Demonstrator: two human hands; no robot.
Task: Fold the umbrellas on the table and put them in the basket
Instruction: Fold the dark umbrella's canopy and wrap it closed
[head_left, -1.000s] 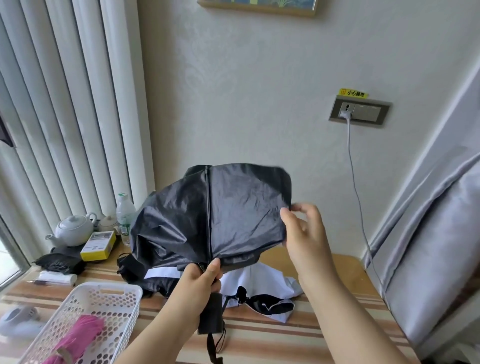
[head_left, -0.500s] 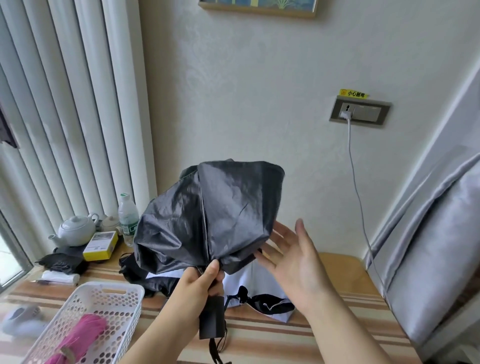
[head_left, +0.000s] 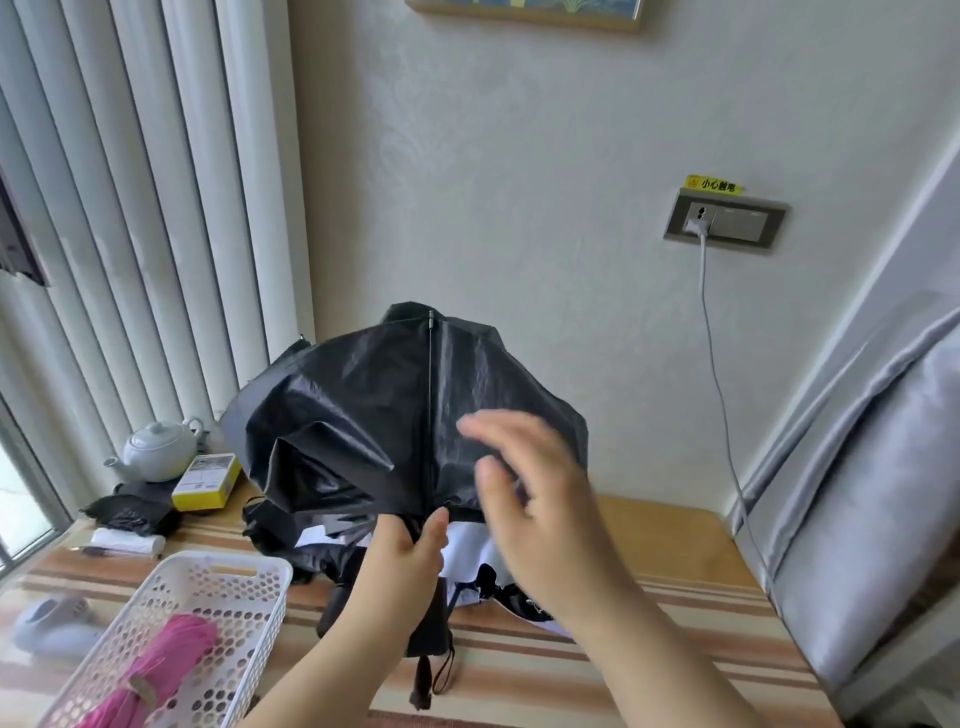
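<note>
Gripping the black umbrella (head_left: 405, 415) at its base with the left hand (head_left: 410, 551), above the worktop (head_left: 649, 649). Right hand (head_left: 535, 499) blurred, fingers spread beside the cloth. Pink umbrella (head_left: 166, 670) lying in the basket (head_left: 249, 582).

A small yellow sticker (head_left: 712, 185) sits on the wall at the right of the frame, just above the grey socket panel (head_left: 725, 221). It carries a warning symbol at its left end and the black Chinese characters 小心触电. At the left of the frame, a yellow and white box (head_left: 207, 480) beside the teapot has print on its top face, too small to read.
</note>
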